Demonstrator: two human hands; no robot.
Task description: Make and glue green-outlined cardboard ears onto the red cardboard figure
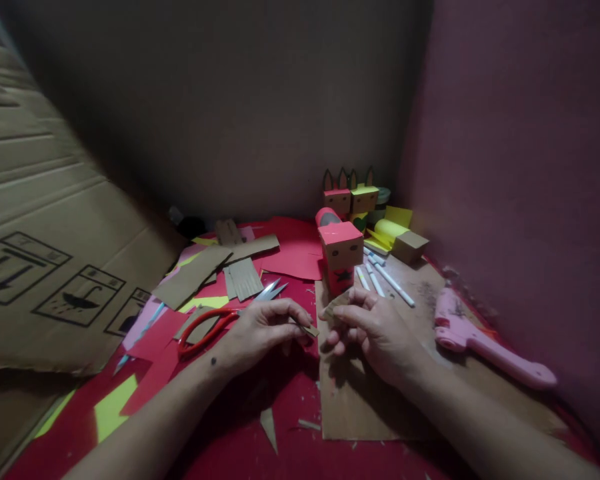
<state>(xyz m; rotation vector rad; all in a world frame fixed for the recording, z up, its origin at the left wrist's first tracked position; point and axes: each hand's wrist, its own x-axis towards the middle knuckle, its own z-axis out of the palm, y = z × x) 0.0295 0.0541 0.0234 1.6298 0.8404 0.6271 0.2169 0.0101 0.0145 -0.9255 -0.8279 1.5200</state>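
Observation:
My left hand (263, 328) pinches a small strip of brown cardboard (309, 329) between thumb and fingertips. My right hand (375, 330) is closed on another small cardboard piece (336, 305), right beside the left. Both hands hover over a brown cardboard sheet (360, 407) lying on red paper. Just beyond them stands a red paper box figure (341, 257) with a drawn face. Red-handled scissors (220, 323) lie open right beside my left hand, blades pointing away.
A pink glue gun (485, 347) lies at the right by the wall. White markers (385, 280) lie past the figure, with more box figures (351, 197) and yellow paper in the corner. Cardboard scraps (215, 267) and coloured paper litter the left. A large cardboard panel (50, 260) leans on the left.

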